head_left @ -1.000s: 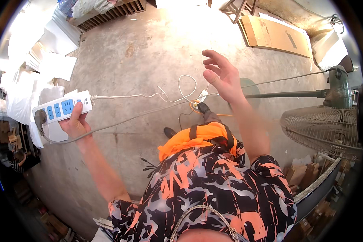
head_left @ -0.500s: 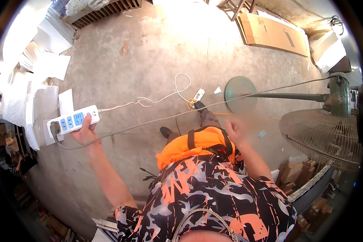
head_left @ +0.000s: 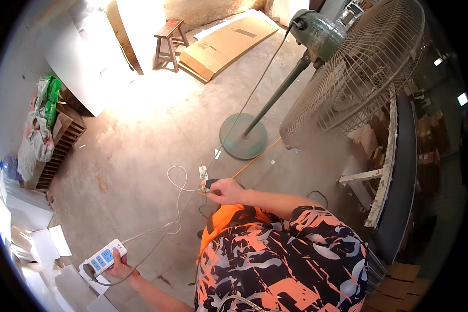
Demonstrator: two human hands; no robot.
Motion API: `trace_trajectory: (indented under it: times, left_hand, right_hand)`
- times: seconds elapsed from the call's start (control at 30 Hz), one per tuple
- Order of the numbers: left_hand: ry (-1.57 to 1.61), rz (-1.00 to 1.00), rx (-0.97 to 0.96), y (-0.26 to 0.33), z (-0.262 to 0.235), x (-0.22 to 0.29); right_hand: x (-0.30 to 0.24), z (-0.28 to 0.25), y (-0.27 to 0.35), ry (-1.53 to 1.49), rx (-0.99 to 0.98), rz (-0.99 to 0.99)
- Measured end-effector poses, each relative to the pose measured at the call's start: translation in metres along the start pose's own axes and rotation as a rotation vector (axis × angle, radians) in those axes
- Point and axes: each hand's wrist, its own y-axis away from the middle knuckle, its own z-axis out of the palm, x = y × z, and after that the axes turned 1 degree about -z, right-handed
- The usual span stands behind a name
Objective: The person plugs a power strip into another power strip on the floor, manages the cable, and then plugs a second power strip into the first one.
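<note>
Head view: left hand (head_left: 120, 266) grips the power strip (head_left: 103, 257) low at the left, out over the floor (head_left: 140, 156); right hand (head_left: 224, 191) is curled at the cord (head_left: 178, 183), near the fan (head_left: 348, 78) base.

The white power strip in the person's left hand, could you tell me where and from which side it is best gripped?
Grip the white power strip across its long narrow body near the cord end, coming from underneath, as the left hand does. Its flat upper face carries the blue sockets, so fingers belong on the long edges and the back. The white cord trails toward the right hand, so leave that end free.
</note>
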Motion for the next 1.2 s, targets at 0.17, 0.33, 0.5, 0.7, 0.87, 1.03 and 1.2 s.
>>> trace_trajectory:
  times: [0.17,0.33,0.5,0.7,0.87,1.03,1.2]
  left_hand:
    - [0.05,-0.022,-0.089,-0.007,0.022,0.012]
    - [0.13,0.016,-0.084,0.004,0.038,0.022]
    - [0.134,-0.046,-0.022,0.001,0.01,0.018]
    - [0.137,-0.029,-0.047,0.015,0.034,0.015]
    - [0.148,0.03,-0.017,0.028,0.03,0.03]
    - [0.152,0.088,0.023,0.027,0.033,0.035]
    - [0.085,0.122,0.066,0.018,0.034,0.028]
  right_hand:
    - [0.0,-0.021,0.013,0.046,-0.008,0.069]
    - [0.052,-0.036,0.05,0.074,-0.05,0.27]
    - [0.094,-0.04,0.064,0.162,-0.077,0.375]
    - [0.155,-0.04,0.081,0.037,0.042,0.392]
    - [0.097,-0.051,0.053,0.166,-0.044,0.358]
    - [0.093,-0.047,0.05,0.162,-0.005,0.308]
    - [0.121,-0.04,0.053,0.136,0.021,0.293]
